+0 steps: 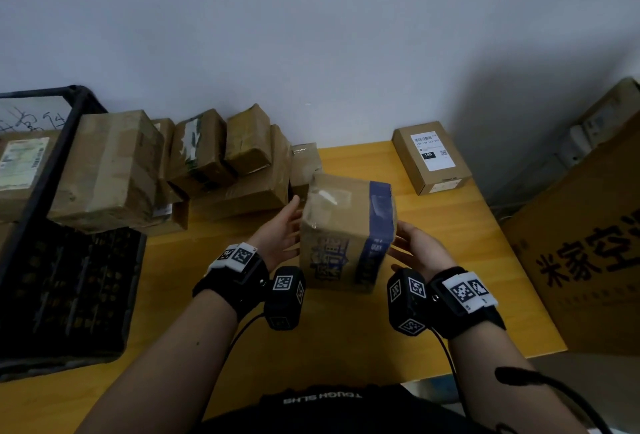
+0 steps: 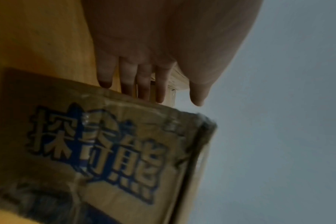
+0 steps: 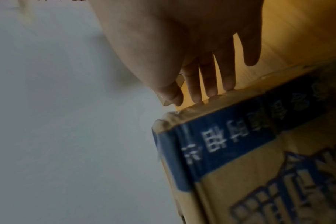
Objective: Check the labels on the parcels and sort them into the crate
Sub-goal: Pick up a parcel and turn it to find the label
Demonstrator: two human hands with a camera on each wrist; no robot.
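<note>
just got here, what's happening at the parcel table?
A person has a printed cardboard parcel between both hands: left hand and right hand flat against its sides, fingers straight. More taped parcels are piled at the back of the yellow table. The black crate stands to the left. A labelled small box lies apart on the right.

A yellow wooden worktop (image 1: 450,226) stands against a pale grey wall (image 1: 311,35), with a large printed carton (image 1: 588,243) at its right edge.
</note>
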